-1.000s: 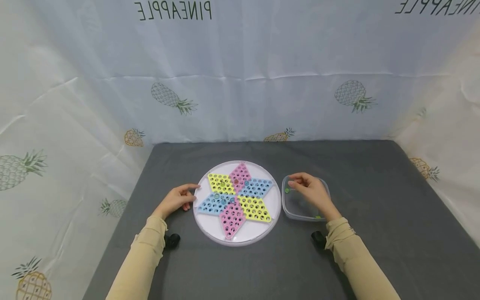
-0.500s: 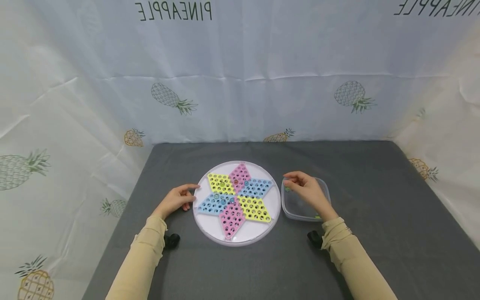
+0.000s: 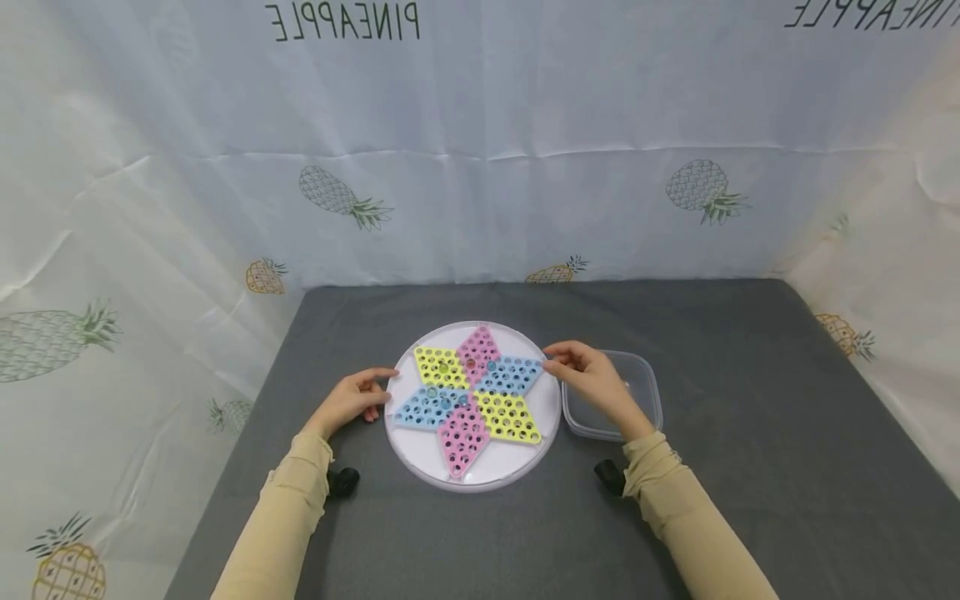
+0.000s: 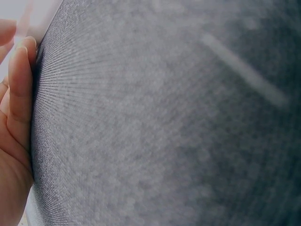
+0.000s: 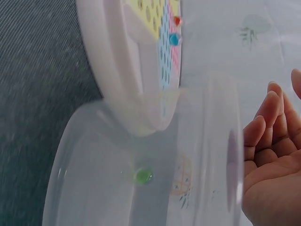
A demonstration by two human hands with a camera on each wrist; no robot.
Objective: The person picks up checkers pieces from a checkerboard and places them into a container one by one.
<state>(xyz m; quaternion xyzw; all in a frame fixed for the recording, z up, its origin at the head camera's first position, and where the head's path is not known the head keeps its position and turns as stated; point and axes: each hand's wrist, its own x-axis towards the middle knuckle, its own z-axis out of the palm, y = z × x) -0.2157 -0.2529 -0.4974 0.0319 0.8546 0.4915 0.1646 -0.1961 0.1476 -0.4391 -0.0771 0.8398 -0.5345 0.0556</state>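
A round white Chinese checkers board (image 3: 420, 454) with a star of pink, yellow and blue perforated sections lies mid-table, several glass marbles in its holes. My left hand (image 3: 352, 402) rests at its left rim, index finger and thumb touching the edge; in the left wrist view its fingers (image 4: 21, 89) lie loosely bent. My right hand (image 3: 596, 382) hovers over the board's right edge, thumb and index fingertips close together. Whether a marble sits between them is hidden. Below that hand stands a clear plastic box (image 3: 651, 400); the right wrist view shows a green marble (image 5: 144, 176) in it.
A dark grey cloth (image 3: 480, 542) covers the table. White pineapple-print curtains (image 3: 480, 208) hang behind and at both sides. The box stands close against the board's right side. A blue marble (image 5: 174, 39) and a red marble (image 5: 177, 20) sit on the board.
My right hand has moved left from over the clear box to the board's right edge, its fingertips still close together. The left hand has stayed at the rim.
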